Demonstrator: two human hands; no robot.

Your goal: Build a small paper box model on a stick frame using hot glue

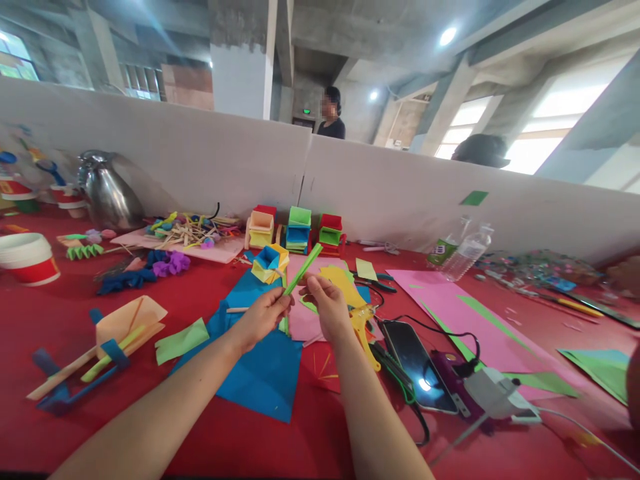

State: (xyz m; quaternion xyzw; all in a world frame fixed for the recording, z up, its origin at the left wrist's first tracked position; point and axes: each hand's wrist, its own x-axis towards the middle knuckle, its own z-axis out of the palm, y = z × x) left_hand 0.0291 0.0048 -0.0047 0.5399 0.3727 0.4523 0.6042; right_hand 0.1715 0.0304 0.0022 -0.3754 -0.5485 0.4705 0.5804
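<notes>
My left hand pinches the lower end of a folded bright green paper strip, which slants up to the right. Close beside the strip is my right hand, its fingers curled together; what they hold, if anything, is hidden. Beneath both hands lie blue paper sheets and a pink sheet. Just beyond the left hand stands a blue and yellow folded paper box. Yellow paper pieces and a yellow hot glue gun are right of my right hand.
Three stacks of coloured paper boxes stand before the white partition. A phone, pliers and a power adapter with cables lie right. A paper-and-stick model, paper cups and a metal jug are left.
</notes>
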